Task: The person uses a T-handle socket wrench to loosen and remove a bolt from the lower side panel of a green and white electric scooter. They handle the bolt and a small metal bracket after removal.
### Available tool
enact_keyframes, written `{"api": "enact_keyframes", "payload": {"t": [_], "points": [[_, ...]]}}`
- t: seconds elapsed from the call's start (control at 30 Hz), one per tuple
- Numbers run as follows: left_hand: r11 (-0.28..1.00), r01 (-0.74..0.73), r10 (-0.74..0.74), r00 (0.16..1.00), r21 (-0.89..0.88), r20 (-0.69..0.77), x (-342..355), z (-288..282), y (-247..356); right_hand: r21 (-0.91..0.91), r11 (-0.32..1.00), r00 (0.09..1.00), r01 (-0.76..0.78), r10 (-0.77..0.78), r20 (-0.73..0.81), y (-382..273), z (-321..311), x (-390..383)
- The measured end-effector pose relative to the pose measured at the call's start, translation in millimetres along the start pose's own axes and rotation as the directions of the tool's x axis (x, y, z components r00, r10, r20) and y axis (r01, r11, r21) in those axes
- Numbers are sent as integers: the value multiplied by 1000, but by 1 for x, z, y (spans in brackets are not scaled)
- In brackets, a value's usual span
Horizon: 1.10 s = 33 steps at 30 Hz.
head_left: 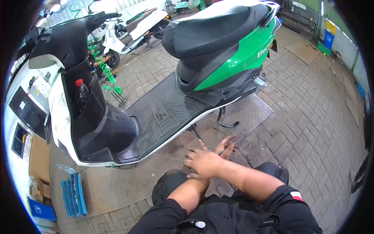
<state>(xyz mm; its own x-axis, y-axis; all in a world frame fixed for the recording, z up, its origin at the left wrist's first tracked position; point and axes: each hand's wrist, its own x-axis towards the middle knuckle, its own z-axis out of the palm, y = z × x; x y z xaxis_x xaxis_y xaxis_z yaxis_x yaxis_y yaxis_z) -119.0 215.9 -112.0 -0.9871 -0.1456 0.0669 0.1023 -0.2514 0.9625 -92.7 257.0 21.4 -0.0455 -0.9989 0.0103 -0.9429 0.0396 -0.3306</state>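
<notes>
My arms cross in front of me, right forearm over left wrist. My right hand (204, 163) lies to the left, its fingers bent over what looks like the bar of a T-handle wrench (220, 153). Beyond it, to the right, my left hand (226, 146) is on the bar's other end, with some fingers stretched out. The wrench's shaft runs up toward the underside of a green, white and black scooter (230, 64), below its black footboard (163, 113). My right hand hides the middle of the bar and the shaft's lower end.
The scooter's stand (228, 124) rests above a metal tread plate (255, 111). A blue toolbox (74, 195) stands at the lower left, near a clear plastic bottle (66, 168). A red-capped bottle (81, 91) sits in the scooter's front pocket. Behind are another white scooter (150, 21) and a green coiled hose (105, 70).
</notes>
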Motion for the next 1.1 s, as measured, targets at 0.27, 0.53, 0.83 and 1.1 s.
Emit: {"api": "enact_keyframes", "payload": {"t": [0.27,0.53,0.83,1.1], "points": [[788,0,8,1000,615,-12,-20,-8,9,252,856,617,-450,503,-605,15,27,-50],[447,-29,-372,903,894,215,-38,-39,44,-27,924,681,-380,260,-684,50,32,-41],[504,128,-441,888,854,128,-74,-78,159,-100,958,678,-269,115,-726,59,22,-41],[217,62,-228,974,974,-11,-89,-54,135,829,154,113,538,961,-252,63,51,-42]]}}
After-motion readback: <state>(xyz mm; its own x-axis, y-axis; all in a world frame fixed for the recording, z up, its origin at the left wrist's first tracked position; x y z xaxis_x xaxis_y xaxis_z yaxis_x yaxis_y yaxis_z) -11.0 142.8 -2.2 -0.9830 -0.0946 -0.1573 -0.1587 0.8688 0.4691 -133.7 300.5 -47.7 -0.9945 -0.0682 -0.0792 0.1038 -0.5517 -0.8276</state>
